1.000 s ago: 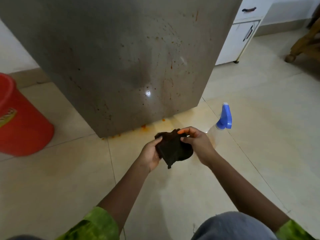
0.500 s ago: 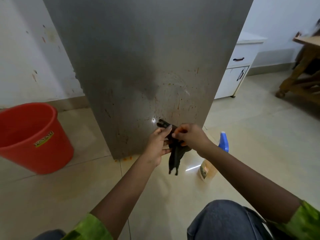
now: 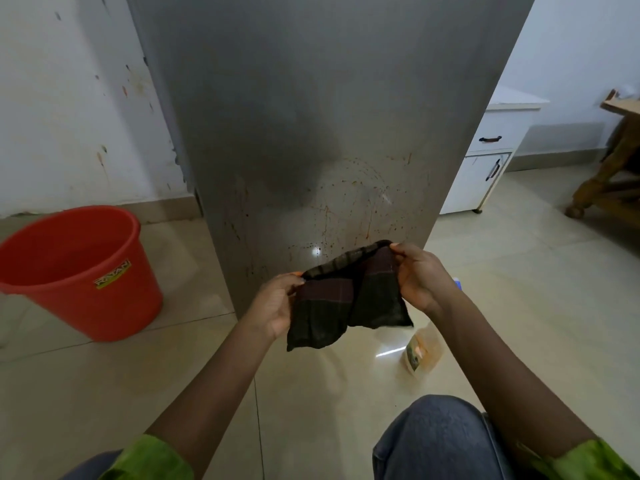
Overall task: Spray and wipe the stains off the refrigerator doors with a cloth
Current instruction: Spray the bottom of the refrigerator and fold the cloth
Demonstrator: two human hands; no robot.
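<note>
The grey refrigerator door (image 3: pixel 311 116) fills the middle of the view, with orange-red specks and drip stains (image 3: pixel 346 209) across its lower part. In front of it hangs a dark checked cloth (image 3: pixel 346 299), spread out between both hands. My left hand (image 3: pixel 277 303) pinches its left top corner and my right hand (image 3: pixel 420 278) pinches its right top corner. The spray bottle (image 3: pixel 420 348) stands on the floor behind my right forearm; only its clear body and a bit of blue top show.
A red bucket (image 3: pixel 76 271) stands on the tiled floor at the left. A white cabinet (image 3: pixel 491 154) is right of the fridge, and wooden furniture (image 3: pixel 609 174) at the far right. The wall (image 3: pixel 69 98) at left is splattered. My knee (image 3: pixel 436 441) is at the bottom.
The view has tilted up. The cloth, bunched between my hands before, now hangs spread open with my hands farther apart and higher in front of the door.
</note>
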